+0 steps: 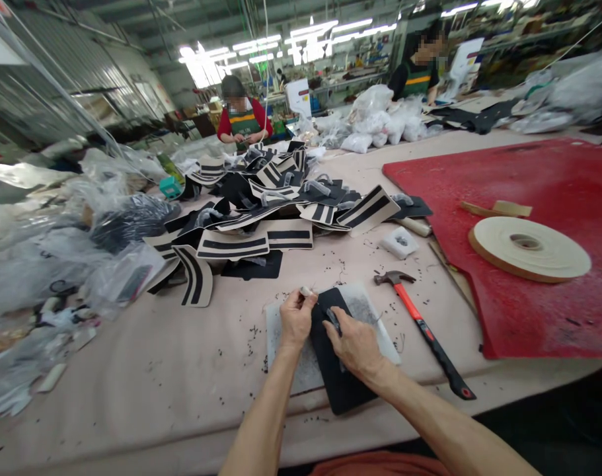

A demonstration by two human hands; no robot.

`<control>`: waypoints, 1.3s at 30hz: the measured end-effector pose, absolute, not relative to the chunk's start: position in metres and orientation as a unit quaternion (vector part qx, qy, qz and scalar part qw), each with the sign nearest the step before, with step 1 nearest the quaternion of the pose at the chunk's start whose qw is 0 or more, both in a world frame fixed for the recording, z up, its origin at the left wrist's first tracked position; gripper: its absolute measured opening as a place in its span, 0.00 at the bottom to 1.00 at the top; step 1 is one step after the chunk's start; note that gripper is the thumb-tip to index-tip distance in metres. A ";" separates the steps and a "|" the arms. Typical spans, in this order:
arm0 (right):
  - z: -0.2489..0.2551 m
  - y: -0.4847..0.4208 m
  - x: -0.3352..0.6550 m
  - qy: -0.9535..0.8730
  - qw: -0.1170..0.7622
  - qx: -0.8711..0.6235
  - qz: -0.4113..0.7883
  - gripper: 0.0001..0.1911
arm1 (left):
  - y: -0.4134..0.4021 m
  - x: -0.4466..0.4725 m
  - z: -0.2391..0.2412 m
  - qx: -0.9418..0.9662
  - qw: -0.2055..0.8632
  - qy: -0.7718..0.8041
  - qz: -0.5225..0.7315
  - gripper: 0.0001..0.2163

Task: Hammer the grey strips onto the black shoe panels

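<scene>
A black flat cut piece [336,370] lies on a white cutting board [285,330] near the table's front edge. My left hand [297,317] is closed in a pinch on a small pale tool at the piece's upper left corner. My right hand [354,344] rests on the black piece, fingers closed around a small dark object I cannot make out.
A red-handled hammer [422,327] lies right of the board. A red mat [538,218] carries a tape roll [528,248]. A heap of black-and-cream striped pieces [261,211] fills the middle. Plastic bags [47,264] crowd the left. Two people work at the far side.
</scene>
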State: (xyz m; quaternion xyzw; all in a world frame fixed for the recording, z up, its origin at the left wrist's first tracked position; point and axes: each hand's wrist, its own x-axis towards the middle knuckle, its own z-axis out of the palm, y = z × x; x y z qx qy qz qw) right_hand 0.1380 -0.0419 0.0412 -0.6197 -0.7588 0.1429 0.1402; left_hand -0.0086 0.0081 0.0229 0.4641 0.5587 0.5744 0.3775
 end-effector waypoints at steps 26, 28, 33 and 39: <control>0.040 -0.041 0.141 -0.765 0.138 -0.584 0.235 0.25 | 0.015 -0.006 0.002 0.502 0.393 0.571 0.517 0.10; 0.040 -0.040 0.143 -0.763 0.143 -0.580 0.245 0.26 | 0.015 -0.007 0.003 0.519 0.379 0.572 0.510 0.09; 0.041 -0.040 0.145 -0.758 0.142 -0.577 0.270 0.27 | 0.015 -0.009 0.006 0.555 0.362 0.565 0.491 0.08; 0.048 -0.036 0.171 -0.769 0.215 -0.538 0.269 0.23 | 0.011 -0.002 0.008 0.582 0.323 0.572 0.479 0.06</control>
